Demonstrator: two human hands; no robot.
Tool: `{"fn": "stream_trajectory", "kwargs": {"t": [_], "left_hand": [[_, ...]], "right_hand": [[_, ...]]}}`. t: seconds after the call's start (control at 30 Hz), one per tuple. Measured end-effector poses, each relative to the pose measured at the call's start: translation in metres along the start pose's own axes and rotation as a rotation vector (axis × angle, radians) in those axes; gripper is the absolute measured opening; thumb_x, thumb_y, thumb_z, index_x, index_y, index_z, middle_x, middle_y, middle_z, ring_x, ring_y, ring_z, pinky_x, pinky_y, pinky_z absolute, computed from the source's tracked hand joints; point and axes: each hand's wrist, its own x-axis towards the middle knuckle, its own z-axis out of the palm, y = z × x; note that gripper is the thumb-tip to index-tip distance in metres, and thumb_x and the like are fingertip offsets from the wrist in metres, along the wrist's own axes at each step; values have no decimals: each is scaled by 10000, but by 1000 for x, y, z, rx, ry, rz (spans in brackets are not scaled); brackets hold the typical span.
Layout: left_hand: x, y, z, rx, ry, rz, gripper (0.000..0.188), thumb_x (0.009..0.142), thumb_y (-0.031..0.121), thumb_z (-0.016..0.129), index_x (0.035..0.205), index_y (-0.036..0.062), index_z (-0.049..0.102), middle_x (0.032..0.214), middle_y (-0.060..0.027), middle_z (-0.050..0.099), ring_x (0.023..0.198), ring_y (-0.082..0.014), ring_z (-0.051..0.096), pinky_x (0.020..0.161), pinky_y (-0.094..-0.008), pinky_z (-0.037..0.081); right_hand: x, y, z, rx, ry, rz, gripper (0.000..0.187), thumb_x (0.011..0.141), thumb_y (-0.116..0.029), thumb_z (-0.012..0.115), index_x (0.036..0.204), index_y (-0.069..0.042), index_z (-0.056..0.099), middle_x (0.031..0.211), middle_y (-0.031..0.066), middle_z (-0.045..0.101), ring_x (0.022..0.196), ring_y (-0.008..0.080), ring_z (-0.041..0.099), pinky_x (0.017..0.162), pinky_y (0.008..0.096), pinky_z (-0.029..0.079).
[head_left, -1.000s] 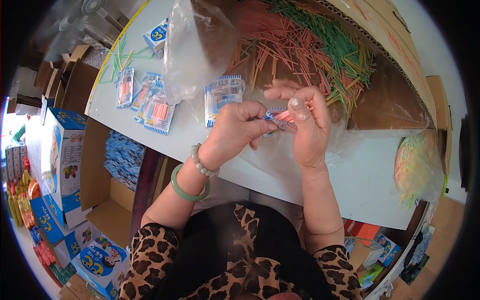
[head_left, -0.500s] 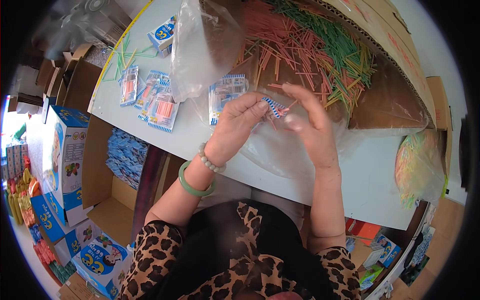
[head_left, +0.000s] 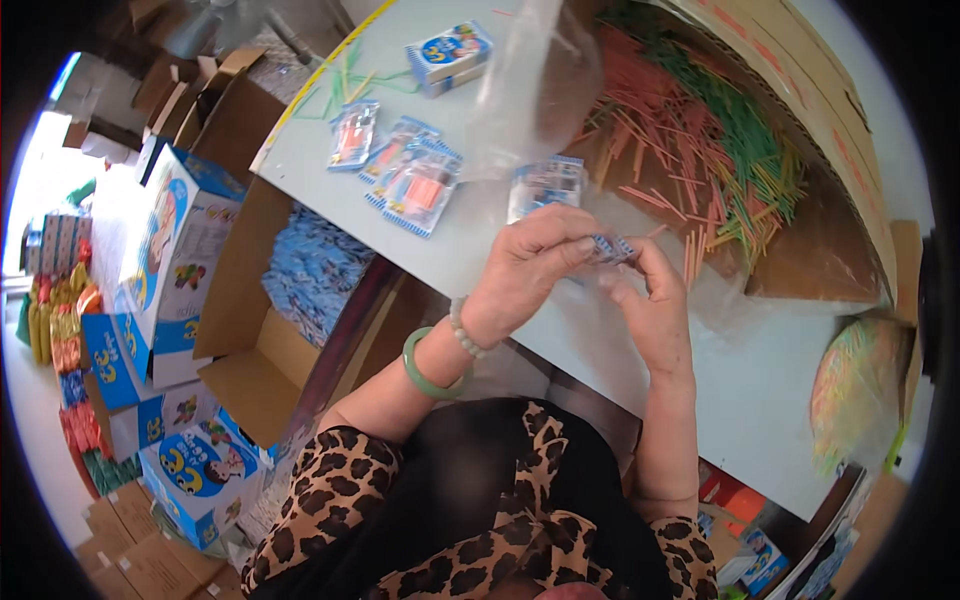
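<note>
My left hand (head_left: pixel 538 262) pinches a small blue-and-white striped packet (head_left: pixel 612 248) between thumb and fingers, above the table's front part. My right hand (head_left: pixel 660 310) meets it from the right, its thumb and forefinger closed at the packet's other end. What lies inside the packet is hidden. Just behind my left hand lies another blue-and-white packet (head_left: pixel 545 188). Beyond my right hand, thin red, green and yellow sticks (head_left: pixel 690 150) lie loose in a large cardboard box (head_left: pixel 820 262) on its side.
Several flat clear packets (head_left: pixel 415 195) with pink contents and a small blue-and-white box (head_left: pixel 450 55) lie on the table (head_left: pixel 480 240). Clear plastic (head_left: pixel 525 100) hangs by the big box. Left, an open carton (head_left: pixel 255 375) holds blue packets (head_left: pixel 318 265). A bag of coloured sticks (head_left: pixel 850 390) sits right.
The view has turned, so the table things sit further right. My right hand's fingers, spread apart before near a pinkish stick, have closed in on the packet. My left hand keeps its pinch.
</note>
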Motion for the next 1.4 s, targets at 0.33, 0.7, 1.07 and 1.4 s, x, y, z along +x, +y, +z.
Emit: {"fn": "stream_trajectory", "kwargs": {"t": [0.33,0.7,1.07,1.4], "left_hand": [[-33,23,-45,200,84,-54,70,776,-11,630,845,-17,642,863,-53,580,829,-128,532,756,-259,430],[22,9,-116,1815,392,470,102,748,132,689,769,51,631,767,-68,597,698,-269,550,622,-361,428],[-15,-22,33,1475,-311,407,174,748,218,653,740,66,568,810,-69,503,810,-241,525,694,-355,410],[-5,-50,17,1304,-327,480,179,671,74,577,847,51,552,841,-91,534,799,-273,526,691,-382,418]], "right_hand": [[4,-14,62,-78,-144,-10,217,742,-43,661,947,1,606,819,44,602,729,110,544,661,268,451],[-1,20,-12,-486,160,-65,235,733,-54,652,962,-29,605,875,80,577,807,218,569,742,319,471],[-16,37,-53,-1023,3,-10,216,727,-75,644,935,-56,591,1025,78,569,980,293,525,841,404,434],[-54,29,-65,-822,-25,-129,294,693,-48,650,974,-46,564,1065,120,556,1019,313,507,870,414,425]]}}
